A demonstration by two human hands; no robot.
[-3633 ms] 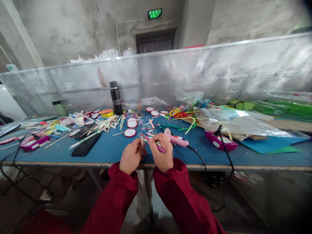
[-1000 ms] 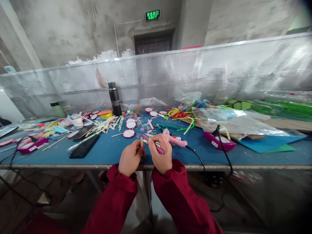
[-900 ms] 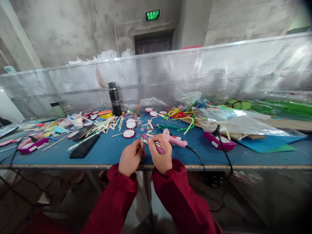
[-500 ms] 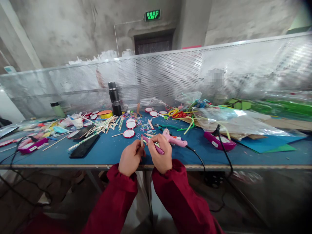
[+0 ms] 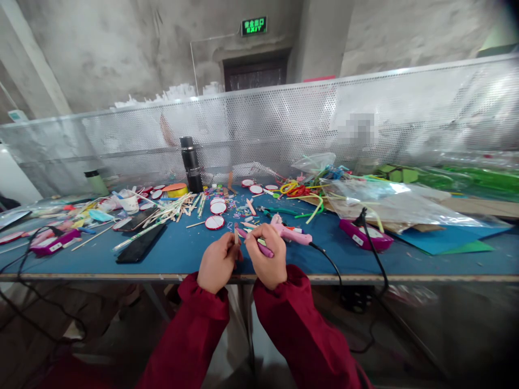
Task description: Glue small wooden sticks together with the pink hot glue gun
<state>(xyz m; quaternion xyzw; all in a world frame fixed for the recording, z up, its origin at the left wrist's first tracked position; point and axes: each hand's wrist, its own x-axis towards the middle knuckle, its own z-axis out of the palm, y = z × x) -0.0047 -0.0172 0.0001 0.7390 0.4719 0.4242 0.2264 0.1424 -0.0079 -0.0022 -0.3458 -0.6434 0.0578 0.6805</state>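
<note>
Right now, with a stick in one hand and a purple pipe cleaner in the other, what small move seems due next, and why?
Probably wind the purple pipe cleaner round the wooden stick: the right hand holds its end against the stick, upright in the left hand.

A green lit exit sign [image 5: 254, 25] hangs on the grey wall above the dark doorway, in the upper middle of the frame. It reads "EXIT" under a row of characters too small to read. Nothing else is legible.

My left hand [image 5: 217, 265] pinches a stick [image 5: 236, 234] upright; right hand [image 5: 268, 259] holds a pen [image 5: 259, 246] to it, above the table [image 5: 182, 251] edge.
</note>
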